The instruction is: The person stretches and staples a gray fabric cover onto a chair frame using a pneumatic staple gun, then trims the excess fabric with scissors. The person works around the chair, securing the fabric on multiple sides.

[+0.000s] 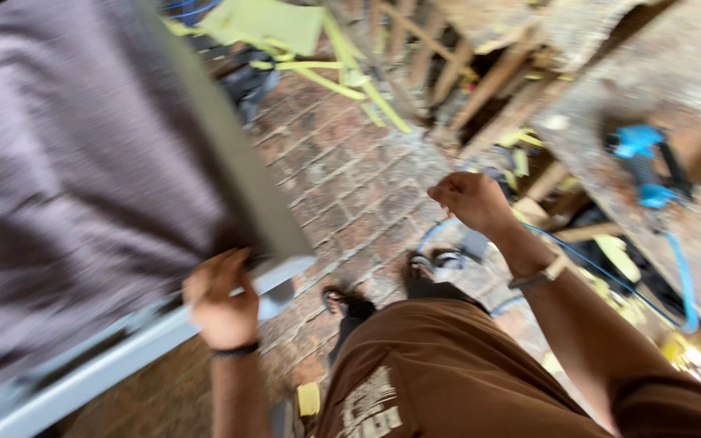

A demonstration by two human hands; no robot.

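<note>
A large panel (83, 162) is positioned at the left of the view, raised above the brick floor (350, 195). The left hand (221, 300) is placed at the panel's lower edge, against its corner. The right hand (472, 199) is located well to the right, apart from the panel, over the floor. A power tool (642, 162) is set on the tabletop (691, 73) at the far right. Timber scraps (480, 81) are stacked behind, beyond the floor.

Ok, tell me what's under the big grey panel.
Under the grey panel only its pale lower frame edge shows, with the left hand gripping it near the corner. Brick paving appears beside it; whatever lies beneath the panel is covered.
</note>
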